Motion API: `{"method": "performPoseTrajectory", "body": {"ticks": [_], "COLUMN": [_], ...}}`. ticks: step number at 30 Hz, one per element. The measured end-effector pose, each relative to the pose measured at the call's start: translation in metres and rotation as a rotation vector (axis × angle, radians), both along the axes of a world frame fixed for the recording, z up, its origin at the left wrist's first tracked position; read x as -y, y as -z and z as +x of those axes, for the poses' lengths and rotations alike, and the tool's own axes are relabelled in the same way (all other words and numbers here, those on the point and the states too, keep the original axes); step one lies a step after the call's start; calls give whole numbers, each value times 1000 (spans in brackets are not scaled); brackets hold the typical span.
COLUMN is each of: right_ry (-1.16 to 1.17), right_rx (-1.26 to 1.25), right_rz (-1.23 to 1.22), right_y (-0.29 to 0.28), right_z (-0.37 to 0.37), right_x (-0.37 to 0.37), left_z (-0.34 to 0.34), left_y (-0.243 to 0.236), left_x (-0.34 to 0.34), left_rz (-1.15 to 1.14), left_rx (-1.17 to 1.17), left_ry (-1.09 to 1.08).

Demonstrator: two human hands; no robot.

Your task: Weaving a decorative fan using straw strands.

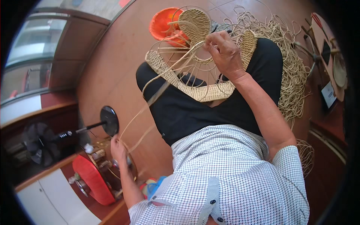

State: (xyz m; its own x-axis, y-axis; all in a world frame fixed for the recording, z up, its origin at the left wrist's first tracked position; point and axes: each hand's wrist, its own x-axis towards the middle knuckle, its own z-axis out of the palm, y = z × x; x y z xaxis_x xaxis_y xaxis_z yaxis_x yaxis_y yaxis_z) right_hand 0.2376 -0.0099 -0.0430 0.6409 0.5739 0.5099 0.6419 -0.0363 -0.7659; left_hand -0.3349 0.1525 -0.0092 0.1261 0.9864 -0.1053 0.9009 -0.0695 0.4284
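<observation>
A U-shaped woven straw piece (210,92) rests across my black-trousered legs, with thin curved rods and loose strands rising from it around a small ring. My right hand (224,56) is closed in a pinch on a pale cord (172,67) above the middle of that piece. My left hand (118,150) is stretched out to the lower left, its fingers closed on the far part of the strands, which run diagonally between my hands. Just beyond the piece, a woven straw panel (194,26) stands beside an orange plastic container (160,23).
A big tangled heap of straw cord (296,86) lies along my right leg. Tools and a board (330,67) are at the far right. A black fan (41,142), a red cushion-like object (90,180) and white cabinets (41,198) are at the left, below a window (30,56).
</observation>
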Motion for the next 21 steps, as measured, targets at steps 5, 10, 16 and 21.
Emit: {"method": "performPoseTrajectory", "body": {"ticks": [5, 10, 16, 21], "right_ry": [-69, -60, -9, 16], "right_rx": [-45, 35, 161, 183], "right_rz": [16, 4, 28, 44], "right_y": [1, 2, 3, 5], "right_z": [1, 1, -1, -7], "right_x": [4, 3, 6, 6], "left_z": [-243, -181, 230, 351], "left_y": [-41, -1, -47, -32], "left_x": [-5, -37, 45, 45], "left_rz": [41, -26, -546, -934], "left_rx": [-341, -629, 745, 1415], "left_ry": [-728, -211, 128, 159]}}
